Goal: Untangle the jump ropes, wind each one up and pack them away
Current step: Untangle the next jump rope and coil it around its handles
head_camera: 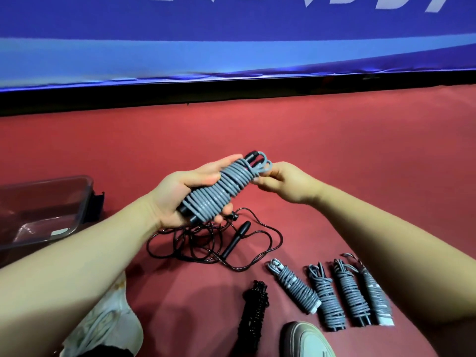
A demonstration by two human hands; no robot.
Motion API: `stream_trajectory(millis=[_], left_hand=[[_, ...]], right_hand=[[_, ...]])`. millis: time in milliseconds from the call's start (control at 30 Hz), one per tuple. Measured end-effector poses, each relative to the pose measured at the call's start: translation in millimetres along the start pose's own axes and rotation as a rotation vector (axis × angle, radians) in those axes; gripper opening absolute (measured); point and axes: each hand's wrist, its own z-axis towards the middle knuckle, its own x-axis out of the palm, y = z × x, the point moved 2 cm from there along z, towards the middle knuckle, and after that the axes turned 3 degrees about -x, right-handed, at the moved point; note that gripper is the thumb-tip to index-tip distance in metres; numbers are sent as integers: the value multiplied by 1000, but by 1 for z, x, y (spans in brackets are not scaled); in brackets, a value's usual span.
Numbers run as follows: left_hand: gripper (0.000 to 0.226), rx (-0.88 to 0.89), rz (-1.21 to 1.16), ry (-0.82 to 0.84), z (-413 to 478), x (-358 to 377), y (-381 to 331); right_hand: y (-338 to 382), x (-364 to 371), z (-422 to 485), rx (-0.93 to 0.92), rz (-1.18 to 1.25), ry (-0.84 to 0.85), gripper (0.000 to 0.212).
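Fingers (226,209) of the left hand (180,191) curl around a grey jump rope (219,191), which is wound tightly around its paired black handles and held in the air above the red floor (334,163). The right hand (288,182) meets the far end of the bundle, where its fingers (262,181) pinch the last loop of cord (263,164).

This looks like the finishing step of winding this rope. The next move probably calls for tucking that loose loop under a coil so the wrap holds.

Just below the hands, a thin black rope (213,243) lies tangled on the floor, not yet wound, with one handle (235,238) showing. Nearer the person, a wound black bundle (253,305) lies beside a row of four wound grey bundles (327,300), and none of them is packed yet.

At the left edge sits a clear plastic box (79,202) with no lid on it. Glare hides most of its inside, and no rope can be seen in the part that shows.
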Motion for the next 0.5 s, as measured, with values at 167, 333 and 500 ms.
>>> stream_trajectory(millis=[167,333,500], left_hand=[[50,-234,631,-95,7,11,0],[36,-198,1102,-309,17,21,7],[56,-115,1058,-478,19,14,9]], right_hand=[[11,-19,2,101,-798,401,16],[32,-11,9,52,-997,213,27],[36,-2,14,83,-867,26,29]])
